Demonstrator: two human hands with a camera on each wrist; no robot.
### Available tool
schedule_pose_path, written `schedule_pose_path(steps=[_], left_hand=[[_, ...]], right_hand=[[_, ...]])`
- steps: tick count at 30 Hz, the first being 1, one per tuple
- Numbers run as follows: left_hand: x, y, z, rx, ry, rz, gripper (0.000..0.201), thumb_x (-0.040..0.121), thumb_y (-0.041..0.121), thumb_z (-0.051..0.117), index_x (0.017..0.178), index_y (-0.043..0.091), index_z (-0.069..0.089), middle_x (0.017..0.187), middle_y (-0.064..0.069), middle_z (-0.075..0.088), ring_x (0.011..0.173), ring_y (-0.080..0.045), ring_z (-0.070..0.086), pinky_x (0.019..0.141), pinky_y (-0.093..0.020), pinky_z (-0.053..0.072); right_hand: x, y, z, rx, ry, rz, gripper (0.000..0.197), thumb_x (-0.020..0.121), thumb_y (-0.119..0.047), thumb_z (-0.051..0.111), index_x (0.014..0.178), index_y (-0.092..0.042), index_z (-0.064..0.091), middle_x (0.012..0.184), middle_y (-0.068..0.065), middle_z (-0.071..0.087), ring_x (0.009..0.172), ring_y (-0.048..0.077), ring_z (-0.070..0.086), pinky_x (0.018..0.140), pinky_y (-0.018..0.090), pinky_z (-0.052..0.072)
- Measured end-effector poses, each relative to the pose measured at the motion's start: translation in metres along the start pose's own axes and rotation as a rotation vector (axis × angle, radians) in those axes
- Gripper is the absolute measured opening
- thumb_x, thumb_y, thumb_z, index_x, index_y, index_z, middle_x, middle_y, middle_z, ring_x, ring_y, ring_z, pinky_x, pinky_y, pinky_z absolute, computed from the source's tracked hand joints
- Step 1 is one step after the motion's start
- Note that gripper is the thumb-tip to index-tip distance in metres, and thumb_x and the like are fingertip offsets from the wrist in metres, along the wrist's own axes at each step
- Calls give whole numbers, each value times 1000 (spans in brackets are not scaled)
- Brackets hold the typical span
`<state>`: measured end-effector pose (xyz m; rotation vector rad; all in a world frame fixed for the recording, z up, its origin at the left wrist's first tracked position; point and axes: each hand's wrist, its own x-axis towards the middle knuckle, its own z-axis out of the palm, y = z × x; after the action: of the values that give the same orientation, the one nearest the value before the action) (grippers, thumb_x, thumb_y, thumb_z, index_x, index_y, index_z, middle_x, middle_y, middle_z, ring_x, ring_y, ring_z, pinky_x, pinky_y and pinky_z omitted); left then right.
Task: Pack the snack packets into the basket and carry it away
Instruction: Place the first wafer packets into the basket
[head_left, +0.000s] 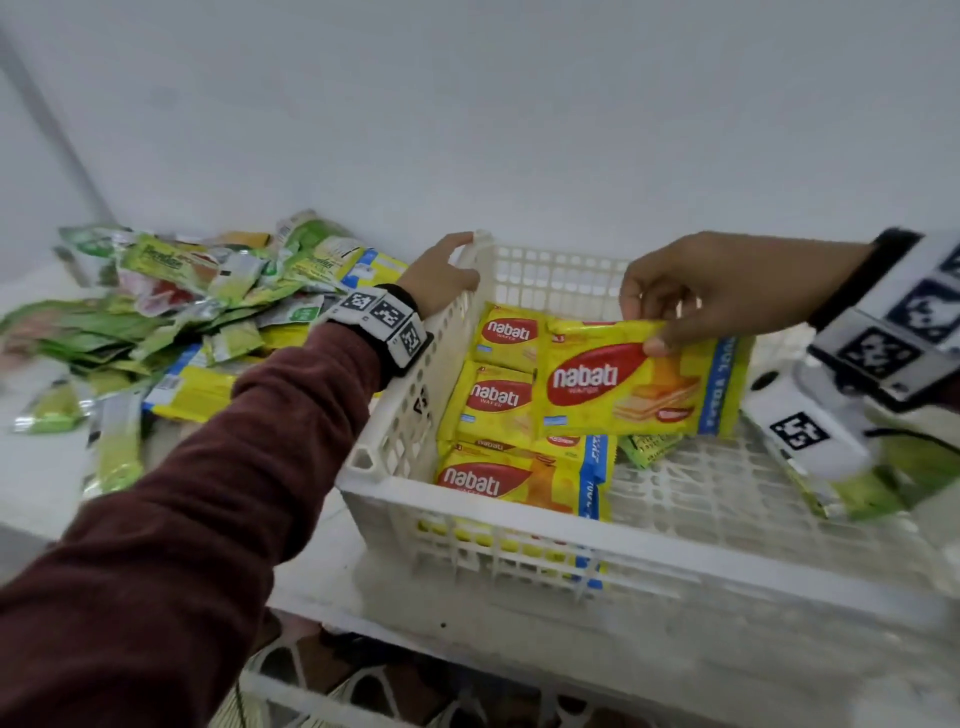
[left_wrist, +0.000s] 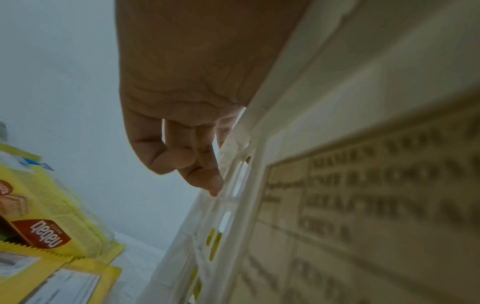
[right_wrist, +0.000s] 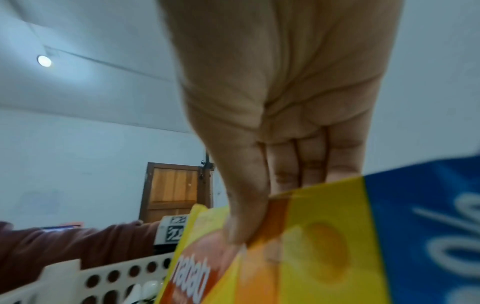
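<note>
Basket (head_left: 519, 540) rim gripped by left hand (head_left: 441, 275); right hand (head_left: 727, 286) pinches wafer packet (head_left: 639, 384) above its open half.

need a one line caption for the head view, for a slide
Right hand lowers a yellow Nabati wafer packet into the white basket while the left hand grips its far corner.

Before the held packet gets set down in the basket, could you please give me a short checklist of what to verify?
1. Right hand pinches the yellow wafer packet: ok.
2. Left hand grips the basket rim, steadying it: ok.
3. Packet is over the basket, not outside: ok.
4. Bare basket floor free to the right of the packed packets: ok.
5. Pile of loose packets on the table all packed: not ok.
</note>
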<state>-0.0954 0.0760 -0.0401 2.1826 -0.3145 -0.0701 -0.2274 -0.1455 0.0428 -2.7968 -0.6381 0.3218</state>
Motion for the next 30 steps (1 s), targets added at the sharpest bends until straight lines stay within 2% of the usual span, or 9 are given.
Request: schedule_pose_path(steps=[5,7,12,15,18,23,25,28,30], left_hand=[[2,-2,0,-3,3,-14,57,85,6,53,138,18,36,132,-10,48,95,-15,47,62,-11,36],[2,-3,0,-7,0,-16,57,85,6,53,138,19,37,130,-11,50,93,-16,48,62,-12,36],[1,-3,-1,-14,-7,-16,57,84,6,53,137,19,37,126,-14,54,91,-19,50,66,-24,40],[1,-3,-1,-20,-14,-21,57,84,6,53,137,19,37,117,-13,56,86,-20,51,64,-21,41],[2,-2,0,-8,-5,-22,57,84,6,53,137,20,38,110,-8,53,88,-19,50,63,-15,39],[1,-2,0,9,-4,-14,56,85,6,53,137,19,37,105,-5,51,70,-8,47,51,-2,37],[2,-1,0,10,0,-16,56,85,6,52,137,19,36,103,-7,51,74,-13,49,60,-9,39],[3,-2,1,12,-13,-17,56,86,7,53,138,19,35,106,-11,54,87,-25,52,68,-25,41],[4,-3,1,36,-32,-17,57,86,9,52,138,21,33,117,-17,55,94,-26,51,78,-30,41]], right_hand=[[37,-22,48,186,-78,-77,21,80,-17,69,90,-23,52,75,-5,60,56,-3,51,60,11,42],[46,-26,65,231,-118,-88,20,82,-17,68,93,-21,52,75,-7,59,57,-5,52,62,12,43],[55,-31,93,226,-246,-49,22,83,-21,67,98,-18,50,75,-8,58,68,12,55,74,36,48],[53,-32,98,181,-191,-38,25,81,-24,70,101,-16,57,77,-8,58,69,9,54,74,29,46],[52,-33,99,102,-112,-89,32,79,-26,72,105,-9,64,93,-1,59,63,-2,48,63,14,38],[50,-38,105,4,-153,-120,36,86,-29,63,114,-6,66,80,-5,54,71,7,48,63,16,36],[45,-42,105,-63,-203,-125,38,90,-30,57,117,-4,63,94,10,52,81,18,46,70,27,35],[32,-52,106,-484,-273,-144,50,94,-41,44,136,-15,44,125,13,37,109,27,42,85,33,35],[23,-58,109,-747,-213,-172,55,94,-48,37,144,-26,30,144,10,23,130,29,26,98,39,30]])
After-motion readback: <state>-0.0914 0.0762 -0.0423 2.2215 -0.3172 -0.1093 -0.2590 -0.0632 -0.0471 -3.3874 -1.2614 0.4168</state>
